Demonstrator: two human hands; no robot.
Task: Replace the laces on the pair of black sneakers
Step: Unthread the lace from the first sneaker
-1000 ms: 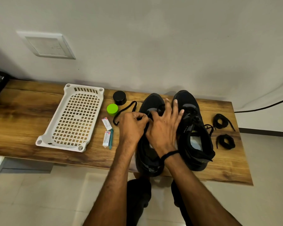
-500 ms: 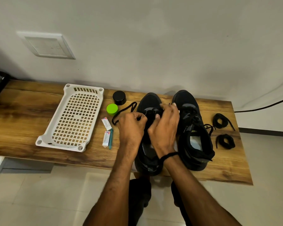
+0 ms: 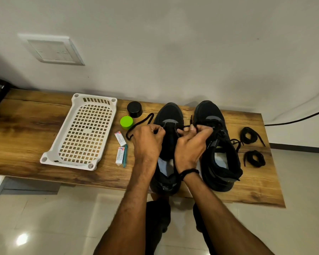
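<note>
Here at the tabletop (image 3: pixel 26 126), I thread a black lace (image 3: pixel 139 123) through the toe-end eyelets of one black sneaker (image 3: pixel 170 112). Its toe points at the wall, so the eyelet rows open toward me. My left hand (image 3: pixel 147 144) pinches the lace on its side of the tongue with fingers curled. My right hand (image 3: pixel 191 144) pinches the other run, and the lace tip stands up between the two shoes. I judge this a two-sided pull to even the ends across the lowest eyelets. The slack loops off toward a green cap (image 3: pixel 126 122).

The second sneaker (image 3: pixel 208 115) stands just beside the first and has a lace in it. Two coiled laces (image 3: pixel 250 135) lie well apart at the right end — old or new, I cannot tell. A white perforated tray (image 3: pixel 70 163), a black cap (image 3: pixel 134 109) and two small tubes (image 3: pixel 120 138) sit to the left.

My hands cover the eyelets, so how many are threaded is hidden — black on black swallows the rest. My forearms hide the heel of the sneaker I am working on.
</note>
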